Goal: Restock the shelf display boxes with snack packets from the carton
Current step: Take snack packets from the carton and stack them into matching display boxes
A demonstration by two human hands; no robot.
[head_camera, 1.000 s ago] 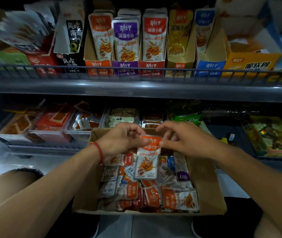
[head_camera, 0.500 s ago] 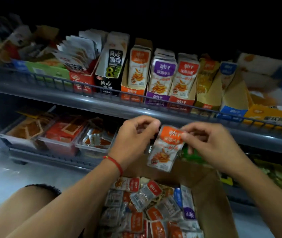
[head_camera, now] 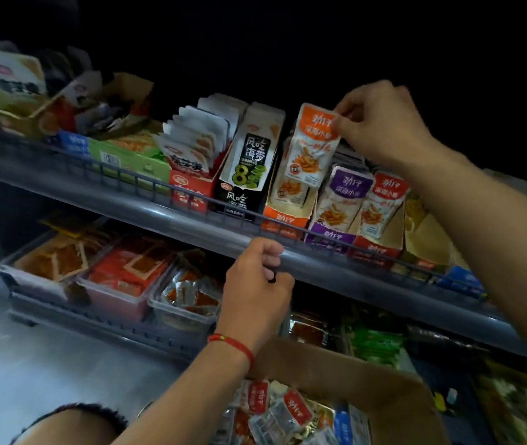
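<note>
On the far left of the upper shelf (head_camera: 191, 216) the green and white boxes stand untouched, and next along come the red display box (head_camera: 191, 187) with its white packets and the black seaweed box (head_camera: 245, 175). Below them the left hand (head_camera: 257, 293) has let go of the packet it was helping to hold half a second ago; it now hangs in front of the shelf's rail with its fingers curled loosely round nothing I can make out, though a small dark spot shows between finger and thumb and I cannot tell what it is. A red cord sits at that wrist. Under it the carton (head_camera: 336, 364) is still well stocked with loose packets, so plenty of restocking remains. To the right, the orange packet (head_camera: 315, 146) has risen from above the carton to the upper shelf: the right hand (head_camera: 384, 126) pinches its top corner between thumb and fingertips and holds it upright, just over the orange display box (head_camera: 284, 216), in front of the packets already standing there. Its lower edge looks not yet seated, so the step in hand is likely the drop into that box. Further right the purple display box (head_camera: 329, 236) and the red-fronted box (head_camera: 376, 248) stand full, with yellow and blue boxes beyond them partly hidden by the right forearm.
</note>
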